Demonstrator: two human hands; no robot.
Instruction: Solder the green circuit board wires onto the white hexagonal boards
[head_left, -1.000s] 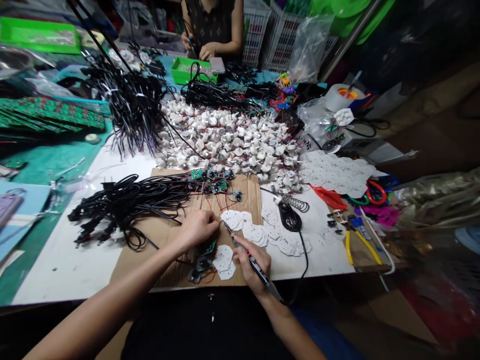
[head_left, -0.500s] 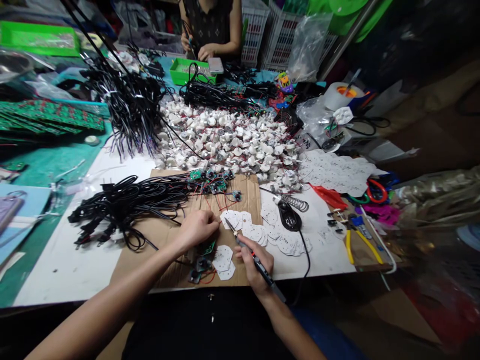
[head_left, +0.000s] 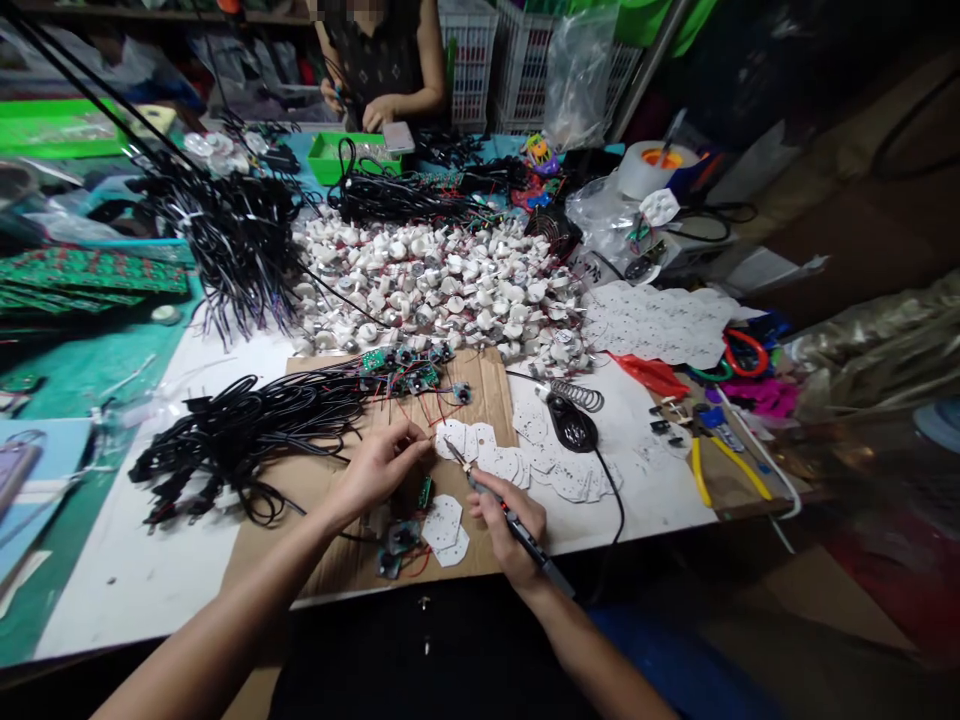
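Note:
My right hand [head_left: 514,525] grips a dark soldering iron [head_left: 525,537] like a pen, its tip over the white circuit boards [head_left: 499,465] laid in overlapping rows on the cardboard [head_left: 322,555]. At the left end of those boards, the fingertips of my left hand [head_left: 390,460] are pinched together; what is between them is too small to make out. Below that hand lie a small green circuit board [head_left: 425,491], a pair of loose white boards [head_left: 442,525] and a dark part with red wires [head_left: 401,537].
Black power cords [head_left: 255,425] with green boards at their ends lie left. A heap of white wired parts [head_left: 442,285] fills the middle. Right are a soldering iron stand base [head_left: 571,425] and yellow-handled pliers [head_left: 701,470]. Across the table, a person [head_left: 382,70] works.
The view has shifted slightly, moving the background left. My left fingers have straightened somewhat and reach toward the white boards. The soldering iron stays in my right hand in nearly the same place.

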